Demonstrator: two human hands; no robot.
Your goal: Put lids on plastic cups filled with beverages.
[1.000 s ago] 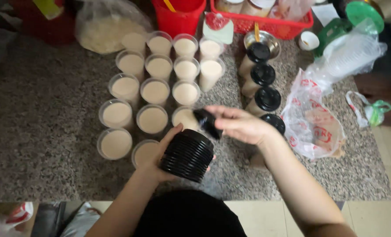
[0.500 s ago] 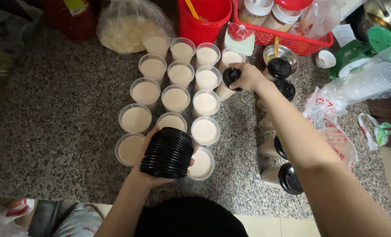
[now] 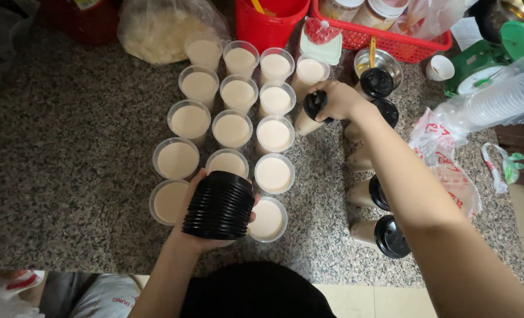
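Head view: left hand (image 3: 200, 232) wraps curled fingers around a stack of black lids (image 3: 219, 205); right hand (image 3: 338, 100) pinches one black lid (image 3: 313, 105) onto a cup (image 3: 306, 121), below the red basket (image 3: 385, 38).

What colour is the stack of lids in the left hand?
Black. The stack of lids, gripped by the left hand, shows best in the head view.

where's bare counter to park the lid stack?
Free: the granite counter left of the open cups, and the front strip below them. Crowded: the cup grid, the lidded cups on the right, and the back edge by the red bucket.
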